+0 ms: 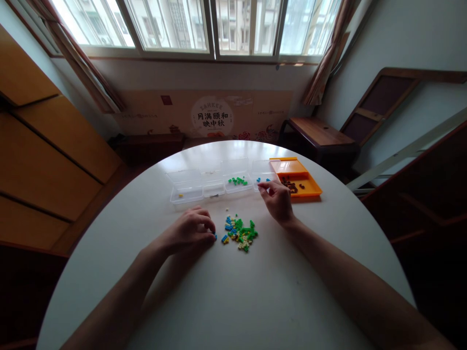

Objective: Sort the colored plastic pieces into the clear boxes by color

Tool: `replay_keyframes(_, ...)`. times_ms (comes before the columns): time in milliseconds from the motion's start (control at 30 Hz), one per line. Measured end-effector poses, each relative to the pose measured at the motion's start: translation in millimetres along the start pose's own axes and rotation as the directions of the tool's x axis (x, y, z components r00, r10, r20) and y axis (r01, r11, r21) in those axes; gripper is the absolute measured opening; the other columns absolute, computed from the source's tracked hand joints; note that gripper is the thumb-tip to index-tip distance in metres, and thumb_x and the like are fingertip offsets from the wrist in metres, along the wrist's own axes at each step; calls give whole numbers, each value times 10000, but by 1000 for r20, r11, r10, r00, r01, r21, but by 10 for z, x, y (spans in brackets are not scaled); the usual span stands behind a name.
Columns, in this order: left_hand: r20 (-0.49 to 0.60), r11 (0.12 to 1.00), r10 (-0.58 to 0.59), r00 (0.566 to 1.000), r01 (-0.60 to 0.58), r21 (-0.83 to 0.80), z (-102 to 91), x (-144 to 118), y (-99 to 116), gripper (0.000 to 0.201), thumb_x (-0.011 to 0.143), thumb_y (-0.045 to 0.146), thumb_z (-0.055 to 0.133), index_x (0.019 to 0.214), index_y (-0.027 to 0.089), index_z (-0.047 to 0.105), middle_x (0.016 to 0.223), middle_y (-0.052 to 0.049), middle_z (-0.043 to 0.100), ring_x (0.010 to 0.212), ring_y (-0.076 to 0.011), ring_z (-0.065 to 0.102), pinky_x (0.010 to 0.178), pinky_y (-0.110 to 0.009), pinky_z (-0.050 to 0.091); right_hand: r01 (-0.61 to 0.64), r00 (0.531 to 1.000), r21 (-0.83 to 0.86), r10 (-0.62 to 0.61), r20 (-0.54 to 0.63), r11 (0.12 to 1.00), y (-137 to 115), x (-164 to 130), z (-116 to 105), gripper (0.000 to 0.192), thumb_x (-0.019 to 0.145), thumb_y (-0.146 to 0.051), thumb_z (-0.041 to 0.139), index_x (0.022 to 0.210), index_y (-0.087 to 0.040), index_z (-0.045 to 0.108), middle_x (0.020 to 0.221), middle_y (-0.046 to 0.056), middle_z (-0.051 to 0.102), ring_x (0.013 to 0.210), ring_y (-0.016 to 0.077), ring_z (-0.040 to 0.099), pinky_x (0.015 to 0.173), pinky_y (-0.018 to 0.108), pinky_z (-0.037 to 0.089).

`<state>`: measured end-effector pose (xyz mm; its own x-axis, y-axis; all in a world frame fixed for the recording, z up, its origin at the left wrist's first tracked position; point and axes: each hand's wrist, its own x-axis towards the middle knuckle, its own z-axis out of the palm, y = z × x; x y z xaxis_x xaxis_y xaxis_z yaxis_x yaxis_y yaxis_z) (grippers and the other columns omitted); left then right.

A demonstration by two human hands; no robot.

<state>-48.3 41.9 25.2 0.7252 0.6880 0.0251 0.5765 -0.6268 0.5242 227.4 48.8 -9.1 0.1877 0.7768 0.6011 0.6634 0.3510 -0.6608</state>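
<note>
A small heap of tiny green, blue and pale yellow bricks [240, 232] lies in the middle of a round white table [233, 301]. My left hand [191, 229] rests on the table just left of the heap, its fingertips pinching a blue brick [215, 237] at the heap's edge. My right hand [277, 199] hovers past the heap at the front edge of a clear box holding blue bricks [265, 180]; its fingers are pinched together, and I cannot see anything in them.
A row of clear plastic boxes stands beyond the heap: one with a yellow piece [186, 193], one nearly bare [213, 188], one with green bricks [238, 181]. An orange box [301, 184] with dark pieces sits at the right end. A wooden bench stands past the table.
</note>
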Motion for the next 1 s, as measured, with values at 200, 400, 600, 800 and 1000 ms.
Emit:
replay_keyframes(200,-229,988,119,966,-92,127,215,84,13,92,788,301,678,770,214,704,785,-25,649,797,-176,546,761,-317,446,63,990,76,-71,121,995,-166,-91,49,148,832,-196,577,848,-164,720,736,27,638,562,107,490,594,238,427)
replay_keyframes(400,-479,973,227,848,-178,146,244,102,108,105,786,281,708,818,187,674,792,-32,674,776,-168,566,734,-311,474,9,927,253,-104,361,967,-327,-147,60,136,822,-220,611,870,-164,726,738,25,653,569,90,486,575,225,418)
replay_keyframes(600,-568,941,338,751,-269,204,234,100,209,105,780,234,716,866,193,673,790,-23,680,758,-154,568,704,-292,488,-233,780,422,-91,619,876,-447,-197,81,197,779,-298,661,871,-144,742,716,34,677,591,100,522,556,225,412)
replay_keyframes(800,-589,917,398,704,-283,282,258,101,230,87,797,220,698,879,205,675,752,-13,662,719,-144,548,680,-284,472,-460,678,502,-76,731,733,-481,-240,106,257,775,-336,656,910,-131,736,795,67,715,705,156,629,633,262,480)
replay_keyframes(1000,-540,894,437,719,-285,345,262,81,219,112,807,244,691,911,211,661,773,-11,661,729,-144,542,706,-293,460,-433,673,473,-75,736,767,-494,-246,112,238,783,-324,643,867,-123,737,770,59,714,695,150,627,631,247,468)
